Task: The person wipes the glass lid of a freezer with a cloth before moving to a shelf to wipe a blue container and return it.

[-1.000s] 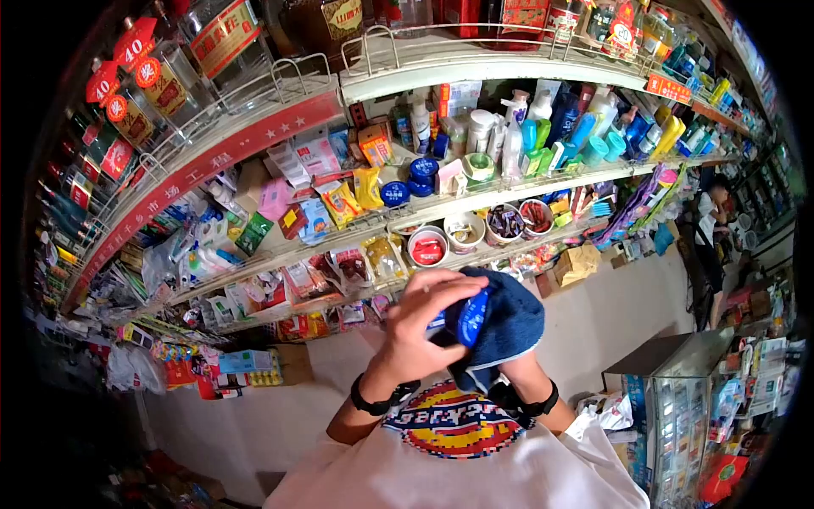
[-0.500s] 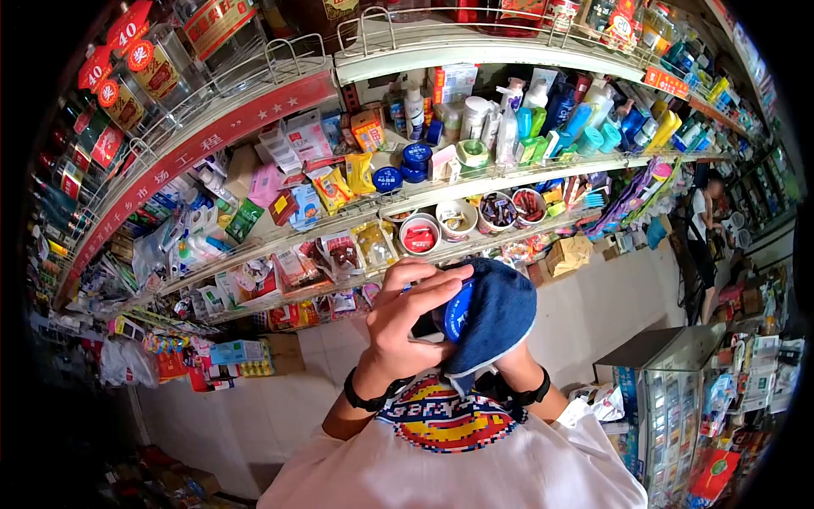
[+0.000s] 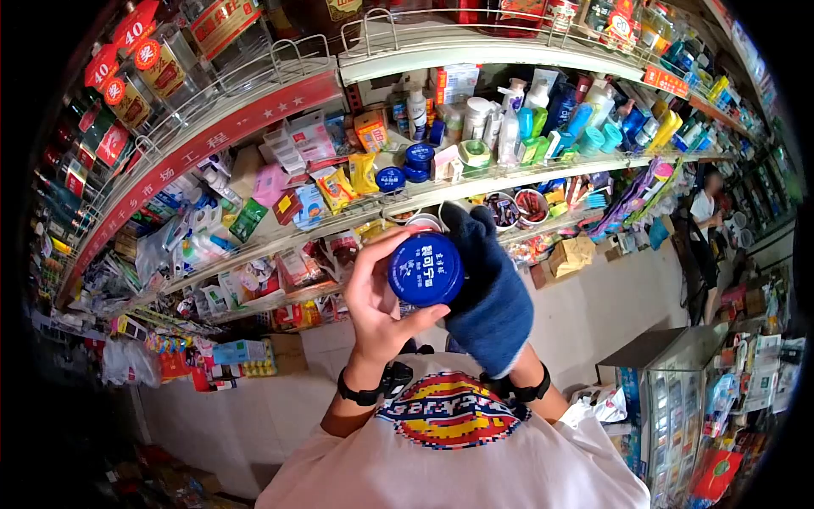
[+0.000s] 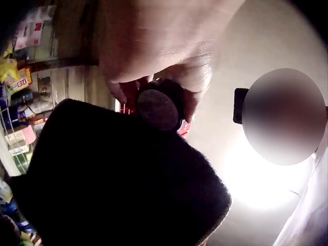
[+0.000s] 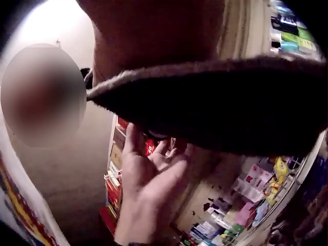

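My left hand [image 3: 371, 293] grips a round, blue, flat jar [image 3: 426, 270] by its rim, fingers along the far side and thumb along the near edge. White characters on the lid face up toward me. A dark-blue cloth mitt [image 3: 487, 288] with a pale hem covers my right hand [image 3: 500, 327], which stands upright just right of the jar. Its fingers are hidden, but the mitt's top stretches out in finger-like bumps. In the left wrist view the jar's pale underside [image 4: 158, 110] shows beyond the dark mitt [image 4: 128, 174].
Shelves ahead carry toiletries, more blue jars [image 3: 418, 161], snack packs and tubs of small goods [image 3: 531, 204]. Bottles stand on the rack above, behind a wire rail [image 3: 458, 34]. A glass display case [image 3: 670, 399] stands at right, with another person [image 3: 705, 220] beyond.
The mitt has come off the jar's side and moved up and right. My left hand has turned the jar, so its lid now faces me.
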`<state>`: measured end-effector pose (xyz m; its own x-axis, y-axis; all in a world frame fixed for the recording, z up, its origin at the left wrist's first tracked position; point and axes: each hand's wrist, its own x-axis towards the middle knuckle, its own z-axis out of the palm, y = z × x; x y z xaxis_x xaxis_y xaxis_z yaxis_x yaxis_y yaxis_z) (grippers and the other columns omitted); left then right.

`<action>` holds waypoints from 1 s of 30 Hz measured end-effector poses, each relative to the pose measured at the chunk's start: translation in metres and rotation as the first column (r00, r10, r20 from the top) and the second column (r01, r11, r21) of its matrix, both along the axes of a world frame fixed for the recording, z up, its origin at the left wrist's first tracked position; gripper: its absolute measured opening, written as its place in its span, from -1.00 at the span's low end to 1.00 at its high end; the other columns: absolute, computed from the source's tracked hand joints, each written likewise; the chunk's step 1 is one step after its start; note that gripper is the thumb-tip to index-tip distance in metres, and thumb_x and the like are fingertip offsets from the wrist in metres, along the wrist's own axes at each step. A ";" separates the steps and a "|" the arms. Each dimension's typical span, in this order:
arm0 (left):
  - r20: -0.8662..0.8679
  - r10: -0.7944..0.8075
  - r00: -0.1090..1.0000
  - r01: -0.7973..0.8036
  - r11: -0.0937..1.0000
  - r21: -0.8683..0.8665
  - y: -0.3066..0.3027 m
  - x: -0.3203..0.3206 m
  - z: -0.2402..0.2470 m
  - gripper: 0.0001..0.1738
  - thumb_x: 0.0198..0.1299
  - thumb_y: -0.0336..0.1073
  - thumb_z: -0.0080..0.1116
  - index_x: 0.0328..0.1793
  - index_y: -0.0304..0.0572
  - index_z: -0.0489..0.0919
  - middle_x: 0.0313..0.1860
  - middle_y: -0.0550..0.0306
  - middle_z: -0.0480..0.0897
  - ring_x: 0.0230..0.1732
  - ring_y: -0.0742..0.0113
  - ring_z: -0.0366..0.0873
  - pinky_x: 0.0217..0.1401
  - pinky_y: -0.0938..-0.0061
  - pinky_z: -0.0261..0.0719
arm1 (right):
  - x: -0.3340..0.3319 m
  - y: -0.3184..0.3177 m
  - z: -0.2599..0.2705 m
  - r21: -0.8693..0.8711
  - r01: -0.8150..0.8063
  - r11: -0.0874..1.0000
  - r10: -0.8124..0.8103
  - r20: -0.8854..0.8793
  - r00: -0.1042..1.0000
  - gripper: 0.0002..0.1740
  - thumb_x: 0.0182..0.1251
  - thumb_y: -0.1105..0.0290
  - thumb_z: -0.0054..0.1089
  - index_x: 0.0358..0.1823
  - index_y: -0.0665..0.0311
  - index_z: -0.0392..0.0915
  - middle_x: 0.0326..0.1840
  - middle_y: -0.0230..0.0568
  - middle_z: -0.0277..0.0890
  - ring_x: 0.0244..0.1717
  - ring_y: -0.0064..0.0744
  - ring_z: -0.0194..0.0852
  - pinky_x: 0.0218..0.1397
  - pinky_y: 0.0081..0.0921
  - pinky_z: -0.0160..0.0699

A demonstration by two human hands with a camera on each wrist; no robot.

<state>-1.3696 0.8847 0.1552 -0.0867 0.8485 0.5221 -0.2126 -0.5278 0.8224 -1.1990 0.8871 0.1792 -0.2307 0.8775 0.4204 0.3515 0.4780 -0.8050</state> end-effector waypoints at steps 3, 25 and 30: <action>-0.014 -0.154 0.988 0.151 0.979 -0.136 -0.003 0.003 -0.005 -0.03 0.06 -0.20 0.81 0.51 -0.44 0.48 0.38 -0.03 0.62 0.36 0.25 0.62 0.50 0.31 0.57 | -0.006 -0.002 -0.014 0.140 -0.024 0.990 0.044 -0.142 0.989 -0.06 0.38 0.32 0.50 0.75 0.38 0.32 0.67 0.05 0.49 0.66 0.06 0.44 0.88 -0.18 -0.05; 0.412 -0.441 0.797 0.601 0.643 -0.475 0.007 0.030 -0.048 -0.24 0.85 0.14 -0.28 0.85 -0.32 0.22 0.76 0.00 0.40 0.71 0.24 0.37 0.82 0.26 0.23 | 0.013 0.015 -0.027 0.465 0.011 0.885 -0.048 0.068 0.997 -0.65 0.28 0.56 0.41 0.11 0.36 0.71 0.17 0.18 0.69 0.16 0.37 0.66 0.32 0.08 0.64; 0.491 -0.305 0.816 0.527 0.740 -0.417 0.019 0.036 -0.061 -0.36 0.83 0.01 -0.10 0.84 -0.11 0.21 0.64 0.08 0.49 0.61 0.22 0.47 0.71 0.20 0.41 | 0.010 0.006 -0.040 0.273 0.217 0.937 -0.197 -0.100 0.975 -0.64 0.38 0.53 0.51 0.19 0.35 0.78 0.03 0.07 0.83 -0.03 0.01 0.88 0.08 -0.31 0.81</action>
<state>-1.3339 0.9042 0.0943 0.2530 0.9674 0.0028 -0.6460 0.1668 0.7449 -1.1894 0.8930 0.1387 -0.0178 0.7469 0.6647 0.4142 0.6106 -0.6750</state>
